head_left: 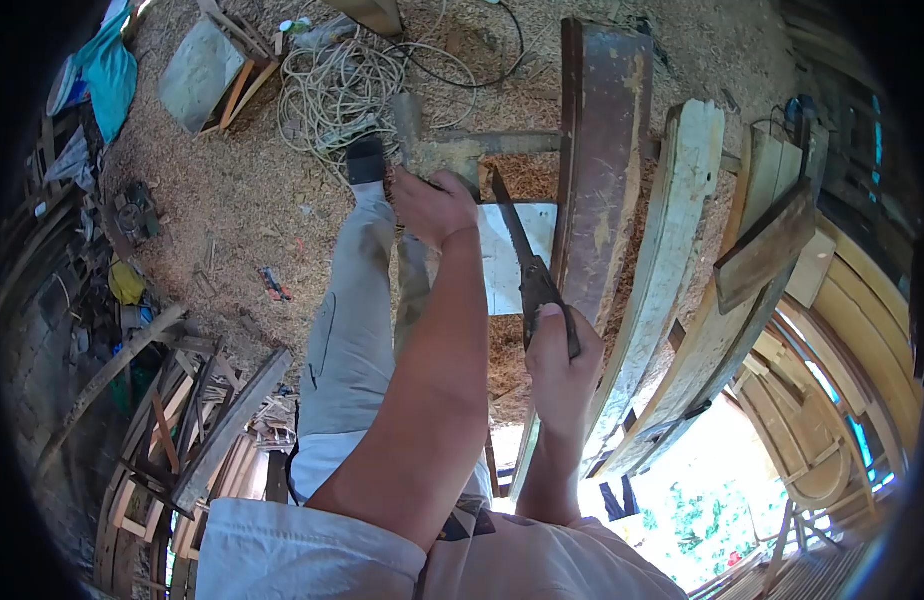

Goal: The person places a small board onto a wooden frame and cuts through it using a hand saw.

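Observation:
My right hand (559, 365) is closed round the black handle of a hand saw (522, 240). Its narrow toothed blade points away from me, with the tip close to the edge of a short piece of wood (450, 153). On that wood rests my left hand (437, 205), fingers curled at its near edge. Whether the blade touches the wood, I cannot tell. Beside my left hand is my foot in a dark shoe (366, 162). A pale flat sheet (500, 262) lies below the blade.
A wide brown beam (604, 150) and a whitish beam (672, 240) run along my right. Further right, a short board (767, 245) lies across other timber. A tangle of pale cord (332, 90) lies ahead on the shaving-covered floor (222, 200). Wooden scraps (222, 440) are piled at left.

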`<move>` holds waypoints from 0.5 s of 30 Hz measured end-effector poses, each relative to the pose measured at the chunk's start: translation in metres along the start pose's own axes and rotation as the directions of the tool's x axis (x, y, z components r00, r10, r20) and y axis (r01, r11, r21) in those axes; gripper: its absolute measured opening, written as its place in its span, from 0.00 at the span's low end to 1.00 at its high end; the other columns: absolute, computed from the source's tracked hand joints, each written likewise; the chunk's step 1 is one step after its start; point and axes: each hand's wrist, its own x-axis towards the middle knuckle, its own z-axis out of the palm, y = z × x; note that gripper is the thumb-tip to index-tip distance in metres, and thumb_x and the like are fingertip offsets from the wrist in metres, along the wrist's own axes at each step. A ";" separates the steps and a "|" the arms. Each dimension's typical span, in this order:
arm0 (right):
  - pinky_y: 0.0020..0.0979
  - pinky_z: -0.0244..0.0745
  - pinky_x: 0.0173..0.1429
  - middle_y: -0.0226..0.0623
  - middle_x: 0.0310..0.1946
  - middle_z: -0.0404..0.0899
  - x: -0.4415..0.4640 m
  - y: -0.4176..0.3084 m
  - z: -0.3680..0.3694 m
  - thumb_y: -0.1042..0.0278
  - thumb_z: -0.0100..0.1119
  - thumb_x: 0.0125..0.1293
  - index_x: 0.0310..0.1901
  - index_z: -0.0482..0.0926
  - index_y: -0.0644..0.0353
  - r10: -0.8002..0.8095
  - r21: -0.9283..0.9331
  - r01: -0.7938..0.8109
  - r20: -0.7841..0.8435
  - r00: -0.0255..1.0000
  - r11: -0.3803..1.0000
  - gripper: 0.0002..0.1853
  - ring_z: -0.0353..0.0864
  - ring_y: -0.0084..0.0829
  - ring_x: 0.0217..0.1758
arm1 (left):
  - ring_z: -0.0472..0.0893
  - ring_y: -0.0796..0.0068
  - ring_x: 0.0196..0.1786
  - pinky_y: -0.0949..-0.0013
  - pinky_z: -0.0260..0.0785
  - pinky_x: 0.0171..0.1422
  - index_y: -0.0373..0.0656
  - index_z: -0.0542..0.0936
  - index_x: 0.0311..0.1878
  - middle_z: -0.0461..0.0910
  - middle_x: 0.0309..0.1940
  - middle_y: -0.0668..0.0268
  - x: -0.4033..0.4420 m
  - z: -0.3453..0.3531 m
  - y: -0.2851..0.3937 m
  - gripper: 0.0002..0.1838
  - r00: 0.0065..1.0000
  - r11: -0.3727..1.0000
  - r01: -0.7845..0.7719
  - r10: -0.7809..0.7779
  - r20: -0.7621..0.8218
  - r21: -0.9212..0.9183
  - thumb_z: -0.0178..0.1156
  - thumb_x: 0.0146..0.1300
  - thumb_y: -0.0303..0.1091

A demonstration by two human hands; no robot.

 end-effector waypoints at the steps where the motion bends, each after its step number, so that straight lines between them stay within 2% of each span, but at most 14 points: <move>1: 0.31 0.57 0.29 0.27 0.19 0.67 0.003 -0.002 0.007 0.63 0.60 0.80 0.30 0.75 0.66 -0.005 -0.003 0.005 0.007 1.000 1.000 0.20 0.62 0.16 0.25 | 0.80 0.35 0.57 0.39 0.71 0.62 0.32 0.71 0.69 0.79 0.57 0.42 0.001 0.002 -0.001 0.29 0.998 0.999 -0.043 0.042 -0.048 -0.019 0.52 0.73 0.42; 4: 0.30 0.58 0.29 0.27 0.19 0.68 0.011 -0.004 0.017 0.61 0.60 0.81 0.30 0.77 0.65 -0.027 -0.076 0.024 -0.041 0.999 0.997 0.20 0.63 0.16 0.26 | 0.80 0.35 0.57 0.39 0.71 0.62 0.32 0.71 0.70 0.79 0.57 0.41 0.002 0.001 0.001 0.28 0.998 0.999 -0.035 0.034 -0.050 -0.024 0.51 0.73 0.41; 6: 0.24 0.53 0.24 0.21 0.16 0.66 0.009 0.000 0.013 0.59 0.58 0.82 0.31 0.77 0.59 -0.066 -0.121 0.066 0.011 0.998 0.990 0.19 0.62 0.12 0.19 | 0.79 0.37 0.58 0.41 0.72 0.62 0.31 0.71 0.70 0.78 0.58 0.42 0.001 0.004 0.002 0.28 0.997 0.999 -0.039 0.038 -0.061 -0.016 0.51 0.73 0.40; 11: 0.25 0.55 0.24 0.21 0.18 0.66 0.008 -0.005 0.012 0.58 0.58 0.82 0.33 0.77 0.60 -0.075 -0.140 0.074 -0.004 0.997 0.987 0.18 0.62 0.13 0.19 | 0.79 0.39 0.58 0.42 0.73 0.59 0.30 0.72 0.69 0.78 0.59 0.42 0.003 -0.006 0.005 0.28 1.000 1.000 -0.021 0.021 -0.003 -0.019 0.51 0.73 0.40; 15: 0.23 0.56 0.23 0.21 0.18 0.66 0.017 -0.010 0.018 0.58 0.58 0.83 0.32 0.77 0.60 -0.093 -0.182 0.096 0.026 0.995 0.979 0.19 0.62 0.13 0.18 | 0.79 0.39 0.56 0.41 0.73 0.58 0.31 0.72 0.69 0.78 0.58 0.43 -0.001 -0.002 0.004 0.28 0.996 0.996 -0.059 0.055 -0.073 -0.064 0.52 0.71 0.39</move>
